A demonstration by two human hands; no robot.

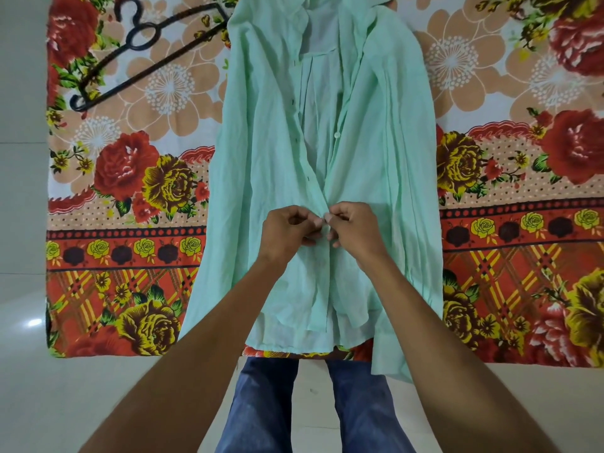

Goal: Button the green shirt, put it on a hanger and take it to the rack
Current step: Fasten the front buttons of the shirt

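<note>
The pale green shirt (261, 152) lies flat on a floral bedsheet, collar at the far end, front open above my hands. A white button (337, 135) shows on the right placket higher up. My left hand (289, 228) pinches the left placket edge with the buttonholes. Touching it, my right hand (353, 228) pinches the right placket at a button, low on the shirt. Below my hands the two fronts lie together. A black hanger (147, 50) rests on the sheet at the far left, apart from the shirt.
The floral bedsheet (130, 207) covers the bed from edge to edge. White tiled floor (23, 223) runs along the left and below. My legs in blue jeans (261, 403) stand at the bed's near edge. No rack is in view.
</note>
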